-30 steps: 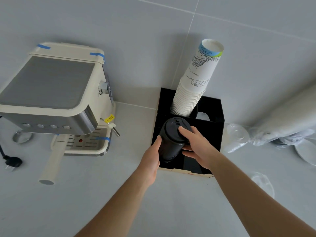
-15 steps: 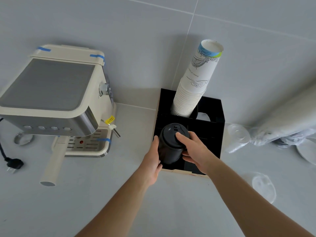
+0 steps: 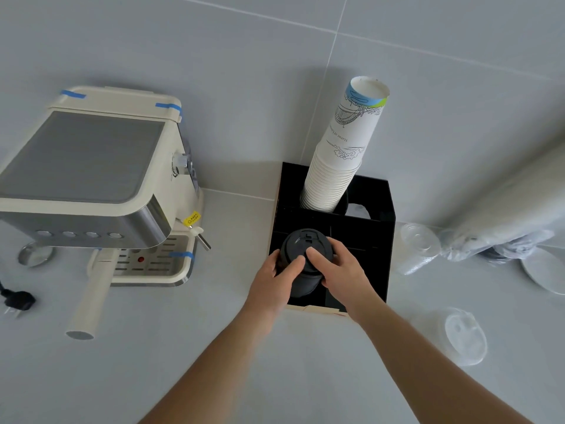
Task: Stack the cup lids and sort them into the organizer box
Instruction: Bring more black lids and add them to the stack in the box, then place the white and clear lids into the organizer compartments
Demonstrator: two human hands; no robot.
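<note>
A stack of black cup lids (image 3: 302,246) stands in the front left compartment of the black organizer box (image 3: 379,258). My left hand (image 3: 275,283) wraps the stack's left side with the thumb on top. My right hand (image 3: 339,270) holds its right side, thumb pressed on the top lid. A tall leaning stack of white paper cups (image 3: 342,160) fills the back left compartment. A clear lid (image 3: 357,209) lies in the back right compartment.
A cream espresso machine (image 3: 91,185) stands at the left, its portafilter handle (image 3: 88,301) pointing forward. Right of the box lie a stack of clear lids (image 3: 419,249), a single clear lid (image 3: 464,335), a bagged sleeve (image 3: 507,206) and a white lid (image 3: 544,270).
Both hands have lowered the black lid stack deeper into the front left compartment. My left thumb has moved up onto the top lid.
</note>
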